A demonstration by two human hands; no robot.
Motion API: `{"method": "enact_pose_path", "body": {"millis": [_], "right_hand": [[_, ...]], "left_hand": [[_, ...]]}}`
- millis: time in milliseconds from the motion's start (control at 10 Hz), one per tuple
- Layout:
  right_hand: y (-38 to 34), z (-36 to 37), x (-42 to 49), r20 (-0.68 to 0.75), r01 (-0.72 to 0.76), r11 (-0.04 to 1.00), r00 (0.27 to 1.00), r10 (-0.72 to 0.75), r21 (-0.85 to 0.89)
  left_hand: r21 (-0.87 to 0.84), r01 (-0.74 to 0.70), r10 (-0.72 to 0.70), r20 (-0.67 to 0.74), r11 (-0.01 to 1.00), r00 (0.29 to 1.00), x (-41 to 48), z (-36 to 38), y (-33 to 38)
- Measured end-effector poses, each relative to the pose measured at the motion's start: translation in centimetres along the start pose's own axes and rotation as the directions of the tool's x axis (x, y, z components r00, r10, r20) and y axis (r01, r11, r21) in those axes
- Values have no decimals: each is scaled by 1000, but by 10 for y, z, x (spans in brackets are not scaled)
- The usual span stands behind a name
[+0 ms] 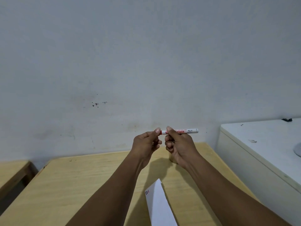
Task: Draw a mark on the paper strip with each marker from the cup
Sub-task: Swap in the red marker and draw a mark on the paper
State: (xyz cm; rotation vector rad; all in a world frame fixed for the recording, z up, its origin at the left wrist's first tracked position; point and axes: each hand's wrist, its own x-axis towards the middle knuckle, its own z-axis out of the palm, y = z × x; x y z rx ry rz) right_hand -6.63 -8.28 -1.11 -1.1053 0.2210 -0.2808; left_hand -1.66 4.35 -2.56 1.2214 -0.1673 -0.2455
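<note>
Right hand (pixel 177 144) grips red marker (pixel 180 131) barrel, raised over table (pixel 81 176) | left hand (pixel 146 142) pinches its cap end | paper strip (pixel 158 206) lies below, marks near its corner | risk: your cap pull jerks, nib stains fingers; cup (pixel 173 159) behind your wrist may tip.

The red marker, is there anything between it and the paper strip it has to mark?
Nothing visible. The red marker, held level by the right hand with the left hand at its cap end, is above the table; the paper strip lies uncovered between the forearms.
</note>
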Motion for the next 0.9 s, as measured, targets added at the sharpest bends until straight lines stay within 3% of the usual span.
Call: {"method": "enact_pose_path", "body": {"millis": [200, 300, 500, 700, 900], "right_hand": [[-16, -13, 14, -23, -205, 945, 978, 206, -255], [-30, -31, 25, -160, -193, 937, 975, 152, -290], [-48, -56, 32, -205, -152, 922, 975, 82, -357], [-50, -79, 50, -206, -154, 906, 976, 76, -395], [-37, -81, 45, -184, -177, 886, 977, 106, -429]], "left_hand": [[267, -199, 227, -80, 943, 970, 9, 3, 17], [391, -283, 343, -92, 876, 935, 18, 9, 32], [626, -333, 463, -51, 705, 885, 31, 10, 37], [778, -336, 425, 98, 531, 900, 58, 38, 22], [919, -311, 273, 244, 242, 931, 61, 41, -1]]}}
